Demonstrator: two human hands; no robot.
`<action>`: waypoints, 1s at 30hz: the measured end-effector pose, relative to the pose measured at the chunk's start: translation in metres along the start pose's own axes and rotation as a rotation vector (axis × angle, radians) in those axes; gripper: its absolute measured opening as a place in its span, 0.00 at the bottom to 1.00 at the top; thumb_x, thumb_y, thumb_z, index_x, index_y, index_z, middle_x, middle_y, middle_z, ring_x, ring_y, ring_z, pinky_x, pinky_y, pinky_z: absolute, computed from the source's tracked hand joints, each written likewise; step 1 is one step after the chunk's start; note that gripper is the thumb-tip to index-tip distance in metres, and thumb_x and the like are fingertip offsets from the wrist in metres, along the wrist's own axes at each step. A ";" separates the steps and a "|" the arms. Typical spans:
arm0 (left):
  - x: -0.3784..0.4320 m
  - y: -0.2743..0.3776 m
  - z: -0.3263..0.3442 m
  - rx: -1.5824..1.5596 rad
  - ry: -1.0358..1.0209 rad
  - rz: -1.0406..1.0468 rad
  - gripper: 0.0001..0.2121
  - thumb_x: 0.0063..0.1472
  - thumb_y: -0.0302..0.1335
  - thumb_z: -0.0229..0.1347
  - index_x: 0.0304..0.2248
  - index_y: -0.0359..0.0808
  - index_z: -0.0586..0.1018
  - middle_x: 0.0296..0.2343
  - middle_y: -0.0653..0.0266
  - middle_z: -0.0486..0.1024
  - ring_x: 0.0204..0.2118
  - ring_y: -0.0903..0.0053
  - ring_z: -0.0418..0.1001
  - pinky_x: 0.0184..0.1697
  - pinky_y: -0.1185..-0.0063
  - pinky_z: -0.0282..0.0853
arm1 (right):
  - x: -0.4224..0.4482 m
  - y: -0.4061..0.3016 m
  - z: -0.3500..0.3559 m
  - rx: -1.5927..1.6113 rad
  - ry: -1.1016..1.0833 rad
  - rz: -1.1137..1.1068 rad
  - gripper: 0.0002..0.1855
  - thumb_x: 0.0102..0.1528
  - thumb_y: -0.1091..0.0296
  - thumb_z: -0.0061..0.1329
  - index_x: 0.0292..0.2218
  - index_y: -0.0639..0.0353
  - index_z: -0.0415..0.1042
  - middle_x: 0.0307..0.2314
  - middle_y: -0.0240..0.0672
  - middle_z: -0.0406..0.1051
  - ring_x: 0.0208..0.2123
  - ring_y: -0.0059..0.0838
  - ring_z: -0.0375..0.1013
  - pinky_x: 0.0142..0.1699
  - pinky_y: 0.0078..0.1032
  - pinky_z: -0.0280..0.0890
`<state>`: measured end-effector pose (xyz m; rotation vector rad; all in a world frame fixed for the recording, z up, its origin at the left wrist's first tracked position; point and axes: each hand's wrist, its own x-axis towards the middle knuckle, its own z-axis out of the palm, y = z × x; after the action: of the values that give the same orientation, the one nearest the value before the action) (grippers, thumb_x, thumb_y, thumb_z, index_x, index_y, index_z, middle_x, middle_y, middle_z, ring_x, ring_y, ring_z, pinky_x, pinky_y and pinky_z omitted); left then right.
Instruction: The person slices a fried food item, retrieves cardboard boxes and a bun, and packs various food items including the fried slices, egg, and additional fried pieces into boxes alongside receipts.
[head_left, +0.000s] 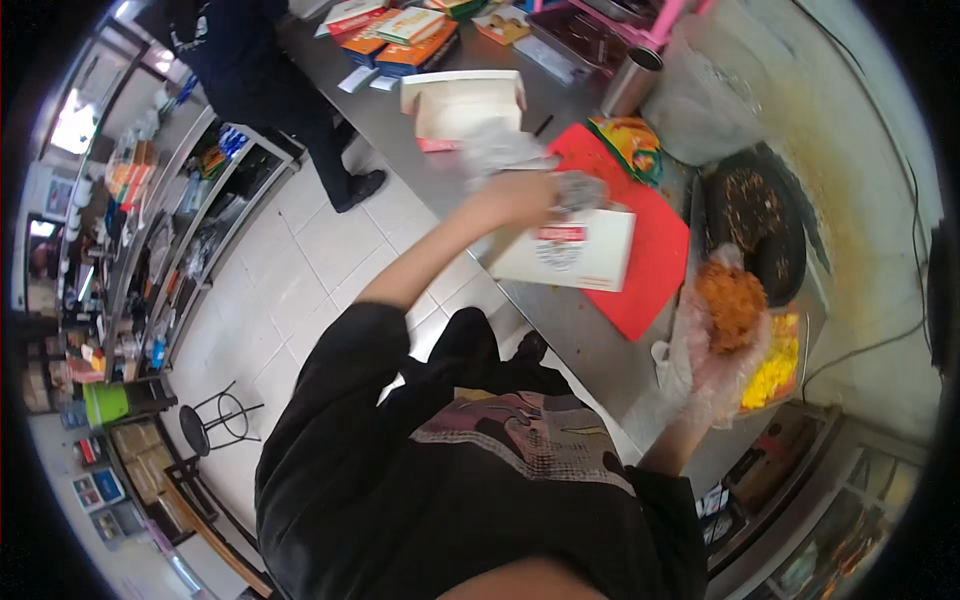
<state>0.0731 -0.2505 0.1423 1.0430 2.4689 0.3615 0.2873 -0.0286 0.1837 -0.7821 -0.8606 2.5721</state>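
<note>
My left hand (525, 196), blurred, is at a crumpled whitish-grey wrapper (506, 150) that shows on both sides of it; its fingers are partly hidden. Just below lies a white printed cardboard box (577, 251), partly over a red sheet (637, 240). Beyond the hand, a white box with a red front edge (469, 105) stands open. My right hand (724, 330), in a clear plastic glove, holds an orange-brown breaded fried piece of food (733, 307) at the right, near a tray of yellow pieces (772, 367).
A black pan-like vessel with crumbs (757, 217) sits by the wall. Near it are a yellow-green packet (628, 146), a metal cup (632, 79) and a clear plastic bag (701, 97). Printed boxes (416, 52) lie at the far end. Another person (262, 82) stands beside the steel counter (427, 176).
</note>
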 end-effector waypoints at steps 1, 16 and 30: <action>0.033 0.003 0.001 -0.008 0.010 0.091 0.18 0.50 0.41 0.51 0.26 0.29 0.75 0.24 0.50 0.73 0.29 0.60 0.72 0.34 0.68 0.65 | 0.006 -0.002 0.006 0.037 -0.003 0.000 0.28 0.48 0.52 0.45 0.47 0.58 0.59 0.44 0.42 0.60 0.46 0.42 0.61 0.39 0.34 0.67; 0.038 -0.229 -0.120 0.157 0.259 -0.287 0.13 0.48 0.32 0.53 0.28 0.28 0.72 0.28 0.46 0.72 0.33 0.58 0.71 0.37 0.68 0.65 | 0.167 0.211 0.231 -1.247 -0.495 -0.310 0.24 0.47 0.63 0.47 0.44 0.63 0.59 0.35 0.42 0.68 0.39 0.32 0.69 0.41 0.30 0.62; -0.007 -0.220 -0.152 -1.307 0.116 0.388 0.14 0.54 0.33 0.46 0.33 0.27 0.69 0.20 0.64 0.66 0.22 0.76 0.65 0.31 0.75 0.64 | 0.155 0.209 0.183 -1.663 -0.090 -0.886 0.21 0.47 0.66 0.48 0.43 0.59 0.63 0.40 0.40 0.66 0.41 0.37 0.66 0.46 0.28 0.60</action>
<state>-0.1317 -0.4161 0.1895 0.8228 1.4575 1.8313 0.0303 -0.2026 0.1127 -0.3432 -2.5578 0.7263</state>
